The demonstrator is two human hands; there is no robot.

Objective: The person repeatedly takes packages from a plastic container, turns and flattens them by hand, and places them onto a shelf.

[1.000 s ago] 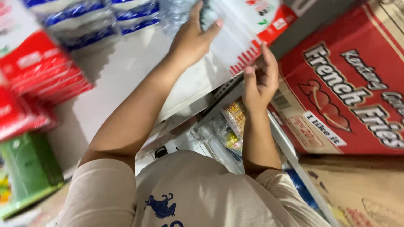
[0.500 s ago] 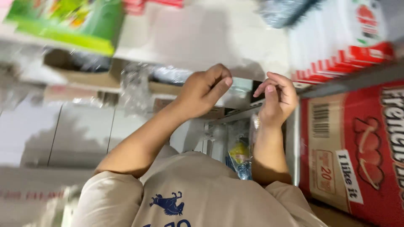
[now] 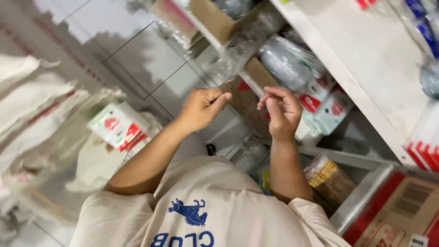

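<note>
Head view, left hand: the left hand [image 3: 201,107] is hovering in front of the shelf [image 3: 366,59], fingers [image 3: 222,98] curling into a loose fist with thumb and forefinger pinching together; whether anything is being pinched, I cannot tell.
Head view, right hand: the right hand [image 3: 281,112] is hanging just beside the left, apart from it, fingers [image 3: 270,93] bending inward with the tips meeting; a held thing is not showing, so gripping or empty I cannot tell.
Head view, nearest goods: clear plastic packs [image 3: 292,61] are lying under the white shelf, just behind both hands; packs with red and white labels [image 3: 322,107] are sitting just beside the right hand.
Head view, cardboard: an open brown box [image 3: 215,20] is sitting further back, near the clear packs.
Head view, lower right: a red carton [image 3: 402,208] is standing at the corner, with a clear bag of yellowish goods [image 3: 327,176] near the right forearm.
Head view, left side: a white and red packet [image 3: 116,126] is lying beside the left forearm; white bags [image 3: 32,100] are piling up at the frame edge.
Head view, floor: pale floor tiles [image 3: 123,45] are showing behind the hands.
Head view, clothing: a beige shirt [image 3: 206,206] with a blue emblem is filling the lower frame.
</note>
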